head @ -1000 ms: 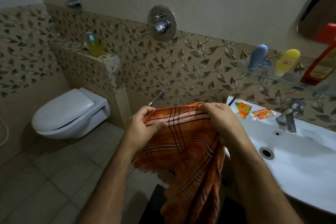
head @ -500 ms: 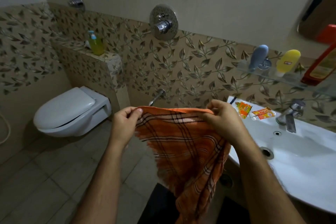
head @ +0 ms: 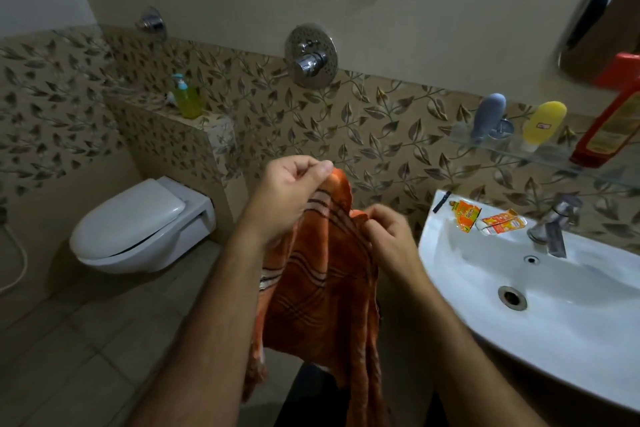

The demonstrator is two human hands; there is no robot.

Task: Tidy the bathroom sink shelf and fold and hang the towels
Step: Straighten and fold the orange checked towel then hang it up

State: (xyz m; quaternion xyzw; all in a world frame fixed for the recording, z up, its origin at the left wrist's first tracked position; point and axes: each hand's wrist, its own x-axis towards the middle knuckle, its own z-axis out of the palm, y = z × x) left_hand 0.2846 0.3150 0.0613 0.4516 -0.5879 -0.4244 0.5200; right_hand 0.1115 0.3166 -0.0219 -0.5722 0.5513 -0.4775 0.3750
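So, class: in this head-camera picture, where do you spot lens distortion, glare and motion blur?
Head view: wide-angle bending curves the sink rim and tile border; glare glints on the chrome wall valve; the right hand and orange towel look slightly motion-blurred; lighting is dim and warm.

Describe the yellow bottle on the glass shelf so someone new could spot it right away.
Find the white sink, then look up to the glass shelf on the leaf-patterned wall. The yellow bottle stands cap-down between a grey bottle and a taller red one; it alone is bright yellow, with a small label.
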